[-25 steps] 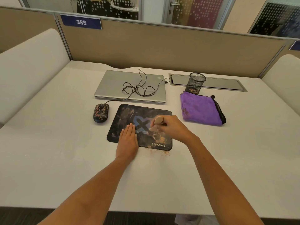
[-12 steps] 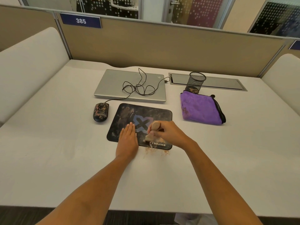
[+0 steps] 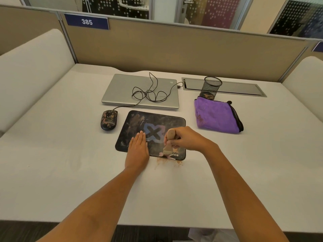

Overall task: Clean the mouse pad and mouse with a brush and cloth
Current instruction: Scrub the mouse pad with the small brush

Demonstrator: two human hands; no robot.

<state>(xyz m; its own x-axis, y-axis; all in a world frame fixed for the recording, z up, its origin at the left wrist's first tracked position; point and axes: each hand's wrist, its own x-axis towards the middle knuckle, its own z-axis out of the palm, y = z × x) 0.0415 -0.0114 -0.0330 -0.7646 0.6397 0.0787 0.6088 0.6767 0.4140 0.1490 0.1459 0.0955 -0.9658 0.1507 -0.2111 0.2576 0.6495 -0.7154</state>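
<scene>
Cup [image 3: 211, 85] perhaps holds debris [image 3: 208, 96]; right hand [image 3: 187, 138] grips brush [image 3: 168, 143].

White number "385" stood on blue sign [image 3: 86, 21] atop tan desk partition [image 3: 174, 49]. White letters "nce" showed at near edge of black mouse pad [image 3: 136, 123], rest of word hidden behind brush [image 3: 168, 142]. Large blue-pink "X" marked pad's centre. Small logo on laptop [image 3: 122, 91] lid was unreadable.

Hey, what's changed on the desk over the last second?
The right hand, gripping the brush, swept it from beside the X logo toward the mouse pad's near edge, pushing more brown crumbs onto the table. The left hand stayed flat on the pad; the mouse, purple cloth and laptop did not move.
</scene>
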